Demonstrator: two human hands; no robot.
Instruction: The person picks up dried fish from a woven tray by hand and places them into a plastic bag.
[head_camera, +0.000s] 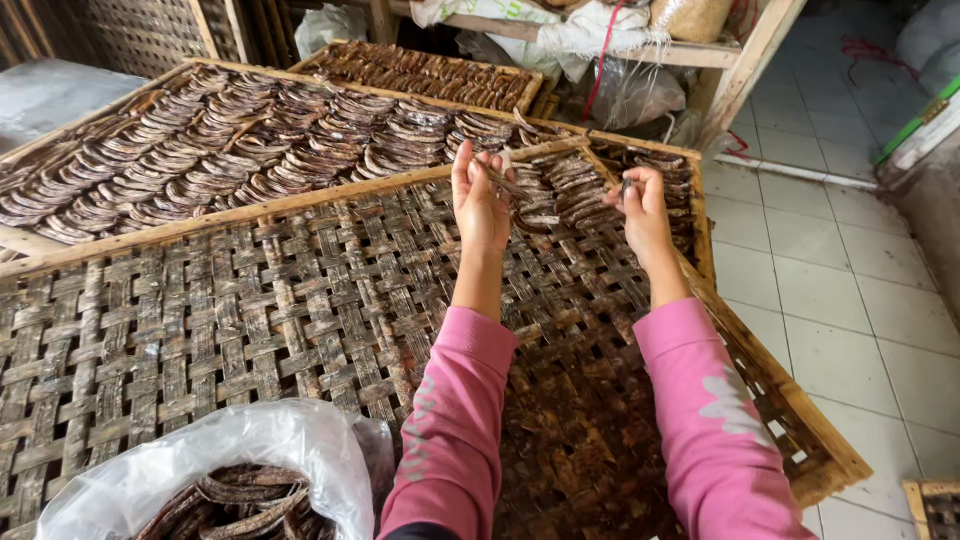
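Clear plastic bag (250, 450) of dark strips, lower left.

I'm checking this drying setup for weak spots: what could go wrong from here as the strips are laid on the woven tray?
The woven tray has open gaps, so a thin dark strip pinched in the left hand might slip through. The right hand works near the tray's far edge, beside the tiled floor, where a dropped piece could land.

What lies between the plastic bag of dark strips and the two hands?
In the head view, only bare woven bamboo tray lies between the plastic bag and the left hand and right hand; no strips rest there.
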